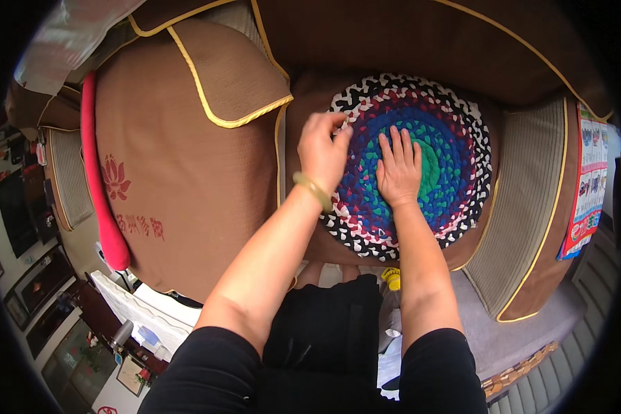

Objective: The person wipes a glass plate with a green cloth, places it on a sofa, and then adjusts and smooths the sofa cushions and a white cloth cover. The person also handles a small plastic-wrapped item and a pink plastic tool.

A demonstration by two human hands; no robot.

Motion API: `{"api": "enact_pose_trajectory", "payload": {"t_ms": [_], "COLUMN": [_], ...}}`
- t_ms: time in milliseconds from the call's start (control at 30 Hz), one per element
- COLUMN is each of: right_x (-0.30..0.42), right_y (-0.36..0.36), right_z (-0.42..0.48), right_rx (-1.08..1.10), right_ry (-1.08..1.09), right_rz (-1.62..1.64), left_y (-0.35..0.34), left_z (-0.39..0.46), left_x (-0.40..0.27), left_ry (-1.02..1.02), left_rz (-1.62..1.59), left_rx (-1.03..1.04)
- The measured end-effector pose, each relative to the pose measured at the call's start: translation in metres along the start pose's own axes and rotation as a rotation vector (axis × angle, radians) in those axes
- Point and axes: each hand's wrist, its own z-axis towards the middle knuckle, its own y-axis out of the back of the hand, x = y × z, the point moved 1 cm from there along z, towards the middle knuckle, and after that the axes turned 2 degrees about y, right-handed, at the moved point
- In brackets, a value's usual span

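A round braided rag rug lies on a brown-covered sofa seat in front of me. Its rings run from a green centre through blue, purple and pink to a black-and-white rim. My right hand rests palm down near its centre, fingers spread slightly. Over the rug's upper left edge is my left hand, its fingers curled and thumb bent towards them. Whether anything small sits between those fingertips is unclear. A pale bangle circles my left wrist.
Brown sofa covers with yellow piping spread to the left, one bearing a printed lotus and writing. A long pink-red object lies along their far edge. A striped armrest borders the right side. Below the seat is a yellow item.
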Motion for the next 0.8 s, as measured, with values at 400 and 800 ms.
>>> {"api": "enact_pose_trajectory", "payload": {"t_ms": [400,800], "right_x": [-0.008,-0.010], "right_y": [-0.015,-0.020], "right_z": [-0.004,-0.005], "right_rx": [-0.032,0.000], "right_ry": [0.008,0.014], "right_rz": [0.055,0.061], "left_y": [-0.037,-0.040], "left_z": [0.082,0.083], "left_x": [0.081,0.083], "left_ry": [0.113,-0.017], "left_rz": [0.186,0.318], "left_rx": [-0.171,-0.150]}}
